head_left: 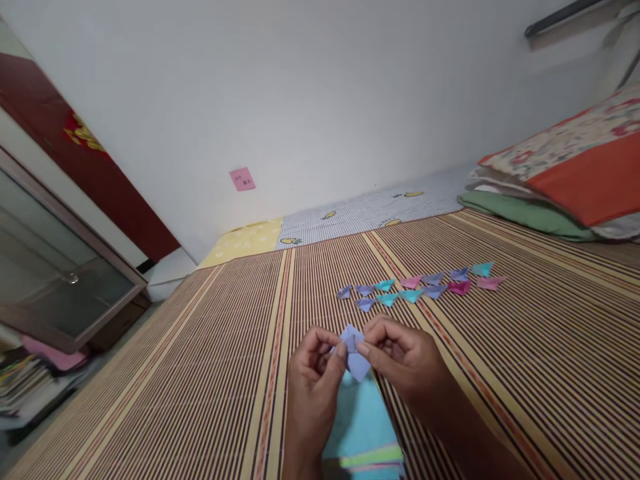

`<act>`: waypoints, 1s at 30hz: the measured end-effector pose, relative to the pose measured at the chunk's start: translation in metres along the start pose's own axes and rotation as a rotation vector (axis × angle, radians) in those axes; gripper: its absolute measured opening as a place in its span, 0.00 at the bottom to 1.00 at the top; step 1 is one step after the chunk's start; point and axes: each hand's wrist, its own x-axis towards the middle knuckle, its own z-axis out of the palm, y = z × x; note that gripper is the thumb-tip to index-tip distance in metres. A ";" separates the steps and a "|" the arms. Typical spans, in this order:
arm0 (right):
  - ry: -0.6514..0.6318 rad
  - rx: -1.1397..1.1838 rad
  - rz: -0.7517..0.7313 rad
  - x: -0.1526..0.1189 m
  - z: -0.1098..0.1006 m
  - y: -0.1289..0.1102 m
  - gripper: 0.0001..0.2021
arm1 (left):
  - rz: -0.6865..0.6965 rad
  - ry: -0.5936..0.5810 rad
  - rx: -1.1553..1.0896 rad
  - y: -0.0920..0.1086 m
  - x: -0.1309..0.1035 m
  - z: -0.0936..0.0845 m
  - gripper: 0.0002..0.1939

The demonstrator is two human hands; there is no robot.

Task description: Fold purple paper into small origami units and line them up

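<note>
A partly folded piece of lavender paper (pixel 358 367) is held up between my two hands, its creased flaps facing me. My left hand (pixel 317 380) pinches its left side between thumb and fingers. On the right side my right hand (pixel 407 357) grips it the same way, thumb in front. Just below lies a stack of coloured paper (pixel 363 417), light blue on top with green and pink edges showing. Beyond my hands, two rows of small folded paper boats (pixel 411 296) in lavender, turquoise and pink rest on the striped mat (pixel 225 360).
Folded bedding (pixel 585 173) is piled at the far right, against the white wall. A pink note (pixel 243 179) sticks to that wall. At the left stand a glass-fronted cabinet door (pixel 65 267) and a pile of books or papers (pixel 25 383).
</note>
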 end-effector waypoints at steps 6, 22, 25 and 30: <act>0.035 0.008 0.085 -0.002 -0.001 0.005 0.11 | -0.014 0.038 -0.018 0.003 -0.001 0.003 0.16; 0.081 -0.024 0.050 -0.001 0.000 0.008 0.12 | 0.090 0.110 0.207 -0.001 -0.005 0.007 0.11; 0.103 -0.052 0.052 -0.001 -0.001 0.008 0.13 | 0.088 0.127 0.212 -0.002 -0.006 0.009 0.12; 0.122 -0.107 0.044 -0.002 -0.002 0.009 0.14 | 0.074 0.145 0.216 -0.005 -0.005 0.012 0.12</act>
